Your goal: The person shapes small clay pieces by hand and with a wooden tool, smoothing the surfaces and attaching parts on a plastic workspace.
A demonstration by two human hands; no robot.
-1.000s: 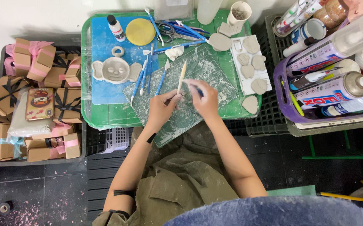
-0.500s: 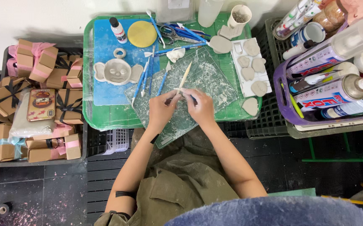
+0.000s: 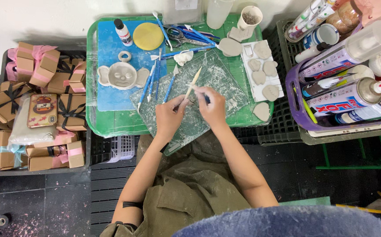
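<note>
My left hand [image 3: 169, 117] and my right hand [image 3: 211, 104] meet over a clear plastic sheet [image 3: 225, 83] dusted with white clay on a green tray [image 3: 111, 125]. My right hand grips a pale wooden modelling tool [image 3: 193, 82] that slants up to the right. The left hand pinches a small grey clay piece [image 3: 191, 102] between the two hands; most of it is hidden by fingers. A flat clay face with round ears [image 3: 122, 75] lies on a blue mat [image 3: 107, 94] to the left. Blue-handled tools [image 3: 152, 81] lie beside it.
Small clay shapes rest on a white tray [image 3: 254, 85] at right. A purple basket [image 3: 296, 107] of spray cans stands further right. Brown gift boxes with ribbons [image 3: 36, 79] and a phone [image 3: 42, 110] fill a crate at left. Scissors [image 3: 179, 36], a yellow disc [image 3: 148, 36], a bottle [image 3: 123, 31] and a cup [image 3: 249, 17] sit at the back.
Both hands stay together over the plastic sheet, working the small clay piece. The wooden tool has shifted only slightly. The view has drifted a little.
</note>
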